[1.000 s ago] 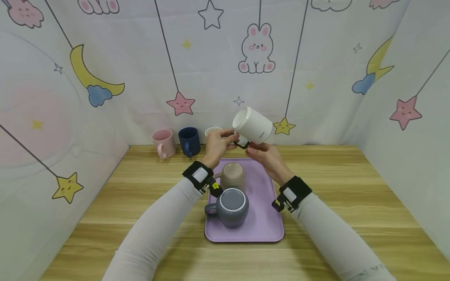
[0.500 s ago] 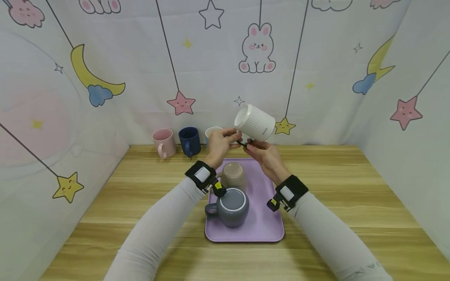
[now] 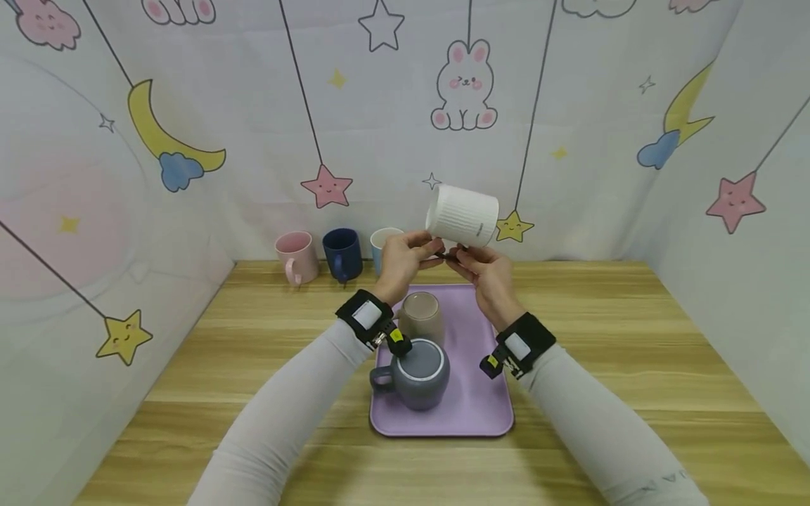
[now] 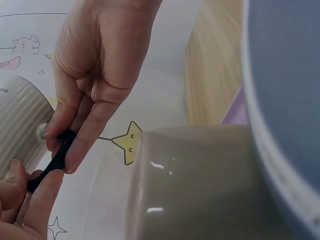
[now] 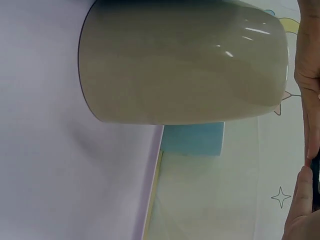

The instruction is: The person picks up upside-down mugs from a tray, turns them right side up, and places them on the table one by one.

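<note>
A white ribbed mug [image 3: 464,214] hangs tilted above the tray's far end, its mouth turned to the left and its black handle [image 4: 52,162] pointing down. Both hands are at that handle. My left hand [image 3: 400,263] pinches its end nearer the mouth between thumb and fingers. My right hand [image 3: 495,277] pinches the other end, close below the mug's base. In the left wrist view, the right hand [image 4: 100,65] comes from above and the left hand [image 4: 27,212] from the lower left, their fingertips close together on the handle.
A purple tray [image 3: 474,414] lies on the wooden table [image 3: 601,330]. On it stand a dark grey mug [image 3: 420,379], bottom up, and a beige mug [image 3: 422,327] behind it. Pink [image 3: 297,260], navy [image 3: 343,256] and light blue mugs [image 3: 377,249] line the back edge.
Both hands have shifted slightly right and up with the white mug, which has tipped closer to level. More of the light blue mug now shows beside the left hand.
</note>
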{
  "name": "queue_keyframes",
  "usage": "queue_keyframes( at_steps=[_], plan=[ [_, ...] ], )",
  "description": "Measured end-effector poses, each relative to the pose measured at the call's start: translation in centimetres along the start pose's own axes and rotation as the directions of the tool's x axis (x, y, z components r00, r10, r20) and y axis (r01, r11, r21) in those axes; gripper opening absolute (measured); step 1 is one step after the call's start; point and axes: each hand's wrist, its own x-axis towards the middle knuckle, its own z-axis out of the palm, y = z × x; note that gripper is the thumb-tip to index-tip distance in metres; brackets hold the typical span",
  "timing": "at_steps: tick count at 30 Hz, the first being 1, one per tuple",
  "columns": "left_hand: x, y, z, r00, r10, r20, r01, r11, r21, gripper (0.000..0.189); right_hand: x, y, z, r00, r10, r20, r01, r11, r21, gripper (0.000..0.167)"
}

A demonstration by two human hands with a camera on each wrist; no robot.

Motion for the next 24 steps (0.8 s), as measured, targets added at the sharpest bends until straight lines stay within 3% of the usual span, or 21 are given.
queue_keyframes(
  at_steps=[7,12,17,24],
  plan=[
    [0.0,0.3,-0.1,1.000,-0.014,0.006,0.014,0.997,0.072,0.032,0.0,-0.9,-0.1,0.999,-0.031,0.010,0.031,0.998,-0.059,0.017],
    [-0.1,0.5,-0.5,1.000,-0.017,0.007,0.016,0.992,0.126,0.031,0.0,-1.3,-0.1,0.998,-0.037,0.060,0.045,0.990,-0.136,0.027],
    [-0.1,0.4,-1.0,0.999,-0.025,0.020,0.022,0.988,0.154,0.030,0.0,-1.5,0.0,0.996,-0.031,0.088,0.046,0.983,-0.179,0.023],
    [-0.3,0.8,-1.9,0.995,-0.036,0.096,0.013,0.975,0.224,0.033,-0.1,-1.8,0.0,0.996,-0.021,0.091,0.039,0.979,-0.201,0.020]
  ],
)
